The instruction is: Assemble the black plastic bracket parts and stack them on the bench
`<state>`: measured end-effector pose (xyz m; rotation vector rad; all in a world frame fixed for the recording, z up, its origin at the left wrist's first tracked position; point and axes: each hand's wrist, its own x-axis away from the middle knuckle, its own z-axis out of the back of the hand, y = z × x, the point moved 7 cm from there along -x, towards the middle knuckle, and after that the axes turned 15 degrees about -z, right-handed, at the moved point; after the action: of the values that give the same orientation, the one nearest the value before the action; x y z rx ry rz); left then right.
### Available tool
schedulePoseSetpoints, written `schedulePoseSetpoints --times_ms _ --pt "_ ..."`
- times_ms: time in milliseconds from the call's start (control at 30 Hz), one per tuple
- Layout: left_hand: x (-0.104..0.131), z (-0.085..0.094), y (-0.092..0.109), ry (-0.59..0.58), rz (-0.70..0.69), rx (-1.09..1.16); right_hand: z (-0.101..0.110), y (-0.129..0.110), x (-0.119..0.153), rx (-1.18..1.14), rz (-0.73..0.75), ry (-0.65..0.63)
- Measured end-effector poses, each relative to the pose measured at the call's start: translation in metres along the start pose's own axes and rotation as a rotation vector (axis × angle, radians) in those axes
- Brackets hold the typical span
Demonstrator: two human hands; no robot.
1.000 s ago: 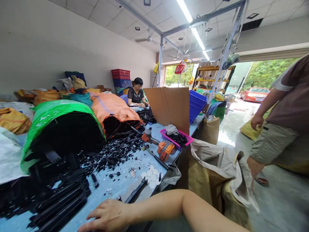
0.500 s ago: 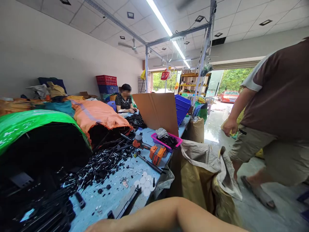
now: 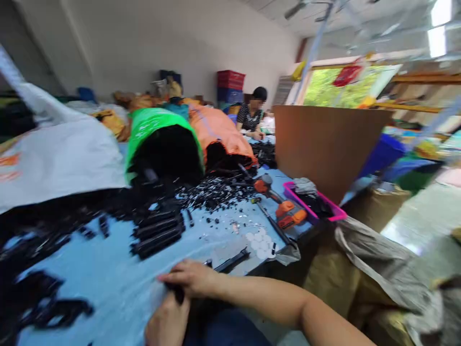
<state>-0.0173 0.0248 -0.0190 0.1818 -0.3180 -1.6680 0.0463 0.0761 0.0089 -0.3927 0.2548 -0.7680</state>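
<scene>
My left hand (image 3: 167, 319) and my right hand (image 3: 192, 278) come together at the front edge of the blue-covered table (image 3: 108, 274). Both are closed around a small black part (image 3: 177, 291), mostly covered by the fingers and blurred. Right of my hands lies a long black piece (image 3: 233, 260) on the table. Several black bars (image 3: 158, 233) sit in a row beyond the hands. Farther right are white discs (image 3: 260, 244), a hammer (image 3: 272, 221) and an orange power tool (image 3: 290, 214).
Green (image 3: 162, 125), orange (image 3: 221, 132) and white (image 3: 61, 158) sacks line the table's far side. A pink basket (image 3: 340, 212) and cardboard sheet (image 3: 327, 149) stand right. Loose black parts (image 3: 61, 312) lie left. A person (image 3: 252, 115) sits at the far end.
The view has swung left and down. Both hands now show, closed around a black part; before, only an arm and part of one hand showed. The standing person at the right has left the view.
</scene>
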Motion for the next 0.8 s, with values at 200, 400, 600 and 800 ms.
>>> schedulePoseSetpoints --times_ms 200,400,600,800 --pt "0.002 0.013 -0.006 0.051 0.131 -0.001 -0.01 0.011 0.001 -0.138 -0.015 0.025" --pt "0.01 0.013 -0.01 0.107 0.181 0.032 -0.01 0.008 0.002 -0.08 -0.035 -0.005" --pt "0.013 0.021 -0.002 0.059 0.094 0.027 0.003 -0.006 0.015 0.006 -0.007 0.017" --pt "-0.013 0.039 0.045 0.216 -0.539 -0.025 0.051 0.041 0.079 -0.051 -0.046 0.377"
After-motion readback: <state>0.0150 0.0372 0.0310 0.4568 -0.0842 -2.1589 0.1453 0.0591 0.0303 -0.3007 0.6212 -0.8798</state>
